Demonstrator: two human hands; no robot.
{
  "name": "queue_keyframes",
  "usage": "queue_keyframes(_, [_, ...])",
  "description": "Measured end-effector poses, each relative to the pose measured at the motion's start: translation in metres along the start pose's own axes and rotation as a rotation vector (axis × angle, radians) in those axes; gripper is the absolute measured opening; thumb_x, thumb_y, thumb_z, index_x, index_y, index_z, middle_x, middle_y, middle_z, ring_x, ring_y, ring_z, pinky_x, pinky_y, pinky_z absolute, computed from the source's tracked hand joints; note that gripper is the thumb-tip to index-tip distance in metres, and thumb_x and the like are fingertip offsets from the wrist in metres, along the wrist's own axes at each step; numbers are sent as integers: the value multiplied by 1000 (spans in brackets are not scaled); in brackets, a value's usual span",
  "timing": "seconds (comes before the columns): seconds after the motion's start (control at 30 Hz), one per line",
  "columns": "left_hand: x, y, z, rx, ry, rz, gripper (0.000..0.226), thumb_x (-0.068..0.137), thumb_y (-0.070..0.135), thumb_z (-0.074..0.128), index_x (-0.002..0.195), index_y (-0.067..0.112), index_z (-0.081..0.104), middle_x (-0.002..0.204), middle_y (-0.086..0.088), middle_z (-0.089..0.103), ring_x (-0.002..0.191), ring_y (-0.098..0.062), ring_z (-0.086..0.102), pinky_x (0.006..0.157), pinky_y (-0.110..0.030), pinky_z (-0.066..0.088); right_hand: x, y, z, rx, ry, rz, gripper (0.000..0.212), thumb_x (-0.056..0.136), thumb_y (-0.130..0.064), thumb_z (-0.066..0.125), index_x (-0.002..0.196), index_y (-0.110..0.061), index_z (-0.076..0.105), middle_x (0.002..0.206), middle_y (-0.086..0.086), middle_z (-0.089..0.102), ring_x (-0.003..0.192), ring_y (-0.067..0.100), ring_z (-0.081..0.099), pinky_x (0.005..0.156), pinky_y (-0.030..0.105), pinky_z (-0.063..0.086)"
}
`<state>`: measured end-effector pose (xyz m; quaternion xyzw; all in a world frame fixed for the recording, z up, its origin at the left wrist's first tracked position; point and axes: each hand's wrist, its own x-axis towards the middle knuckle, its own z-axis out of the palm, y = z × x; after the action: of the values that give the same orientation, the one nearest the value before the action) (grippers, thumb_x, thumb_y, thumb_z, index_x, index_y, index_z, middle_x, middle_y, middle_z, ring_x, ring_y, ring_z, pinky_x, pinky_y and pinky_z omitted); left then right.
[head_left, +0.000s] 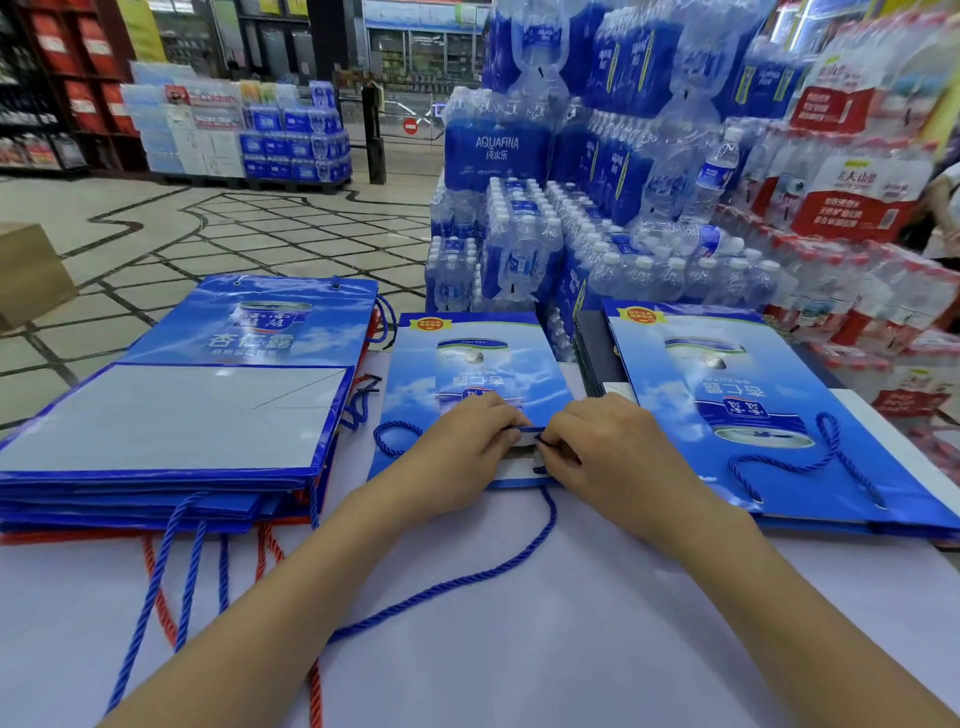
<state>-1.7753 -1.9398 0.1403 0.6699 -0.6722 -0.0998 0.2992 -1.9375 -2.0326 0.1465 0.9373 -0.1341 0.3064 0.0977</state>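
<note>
At the far left a brown cardboard box (31, 270) stands on the tiled floor. Next to it, on the left part of the pale tabletop (467, 665), lies a stack of flat blue paper bags (171, 415). The top one shows its grey bottom panel. Blue and red rope handles (171, 582) hang out of this stack toward the near edge.

In the middle one flat blue bag (467, 374) lies alone on the tabletop, with its printed side up and its open edge toward the person. A finished cord loop (397, 439) rests on its left side. The left hand (462, 447) lies on the near edge of this bag, and its curled fingers pinch the rim there. Just beside it, almost touching, the right hand (613, 452) pinches the dark end of a loose blue cord (467, 577) at the same rim. From there the cord runs down over the tabletop and passes under the left forearm.

To the right a second stack of the same bags (727, 395) lies flat, with a blue cord handle on the top one. Behind the tabletop stand wrapped packs of water bottles with blue labels (519, 145), and further right packs with red labels (857, 197).
</note>
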Motion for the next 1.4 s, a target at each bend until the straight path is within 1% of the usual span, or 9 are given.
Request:
queue_keyframes(0.1, [0, 0, 2, 37, -28, -15, 26, 102, 15, 41, 117, 15, 62, 96, 7, 44, 96, -11, 43, 87, -22, 34, -2, 4, -1, 112, -77, 28, 18, 73, -15, 74, 64, -16, 58, 57, -3, 53, 50, 20, 47, 50, 23, 32])
queue_keyframes(0.33, [0, 7, 0, 62, -79, -55, 26, 102, 15, 42, 113, 9, 64, 104, -7, 59, 100, -22, 49, 91, -38, 39, 2, 10, -7, 262, -322, 154, 14, 84, -23, 68, 72, -21, 61, 65, -13, 52, 63, 10, 49, 61, 23, 40])
queue_keyframes(0.47, [1, 6, 2, 107, -129, -72, 26, 103, 19, 41, 114, 11, 63, 107, -6, 59, 101, -21, 48, 92, -40, 39, 4, 13, -13, 336, -434, 220, 14, 88, -28, 66, 76, -28, 60, 66, -16, 55, 67, 3, 53, 62, 18, 41])
queue_keyframes(0.67, [1, 11, 2, 80, -127, -99, 26, 103, 21, 41, 116, 15, 63, 110, -2, 61, 101, -18, 51, 90, -35, 42, 4, 11, -19, 321, -463, 216, 20, 87, -22, 67, 73, -28, 53, 61, -15, 51, 61, 4, 50, 59, 12, 35])
queue_keyframes(0.9, [0, 12, 0, 76, -165, -154, 26, 103, 26, 40, 106, 12, 62, 102, -4, 63, 94, -21, 55, 88, -39, 45, 0, 9, -24, 325, -453, 236, 11, 91, -31, 63, 82, -26, 62, 73, -13, 61, 70, 5, 54, 68, 24, 46])
queue_keyframes(1.03, [-2, 10, -3, -135, -165, -178, 21, 100, 27, 48, 109, 22, 66, 102, 7, 65, 96, -10, 56, 89, -26, 45, 2, 6, -25, 145, -431, 172, 23, 96, -42, 53, 92, -22, 63, 82, -8, 62, 80, 16, 56, 74, 32, 45])
queue_keyframes(1.17, [-3, 9, -7, -267, -177, -187, 20, 95, 26, 59, 112, 23, 68, 97, 15, 64, 86, 7, 55, 77, -6, 41, 0, 11, -30, 116, -383, 222, 24, 91, -53, 57, 94, -29, 53, 78, -15, 45, 76, 12, 48, 70, 30, 40])
queue_keyframes(1.27, [-1, 5, -10, -361, -186, -271, 19, 92, 27, 63, 109, 26, 70, 99, 16, 67, 84, 11, 56, 72, -5, 41, -3, 14, -30, 163, -493, 211, 29, 92, -55, 54, 112, -35, 59, 94, -17, 50, 82, 7, 50, 79, 27, 43])
queue_keyframes(1.4, [1, 3, -8, -368, -146, -313, 18, 96, 20, 56, 99, 24, 73, 85, 13, 67, 73, 0, 55, 65, -8, 38, -3, 15, -28, 132, -527, 191, 33, 92, -58, 51, 100, -31, 67, 99, -15, 57, 84, 10, 47, 84, 27, 39])
